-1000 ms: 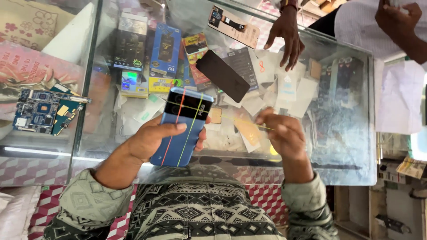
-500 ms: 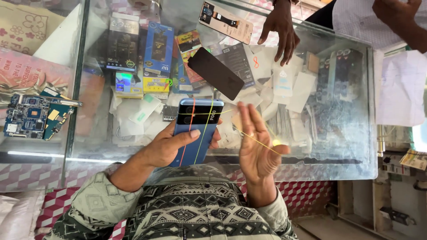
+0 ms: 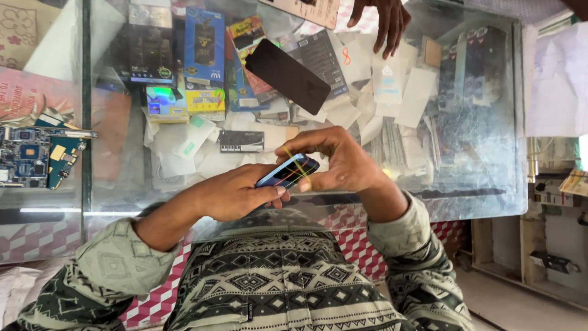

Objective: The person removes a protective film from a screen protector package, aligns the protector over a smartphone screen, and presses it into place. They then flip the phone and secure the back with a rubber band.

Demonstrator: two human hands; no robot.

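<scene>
A blue smartphone [image 3: 288,172] with red and yellow rubber bands stretched across it is held between both my hands above the near edge of a glass counter [image 3: 478,153]. My left hand [image 3: 236,193] grips its lower end from below. My right hand [image 3: 337,158] closes over its upper end, fingers curled on a yellow band [image 3: 296,164]. Most of the phone's face is hidden by my right hand.
A flat black phone screen [image 3: 288,75] lies tilted on the glass. Another person's hand [image 3: 383,21] rests on the counter's far side. Boxes, packets and white film sheets fill the case under the glass. Circuit boards [image 3: 37,154] lie at the left.
My right hand, open beside the phone with a band on its fingers, has closed over the phone's top end. The phone has tilted nearly edge-on.
</scene>
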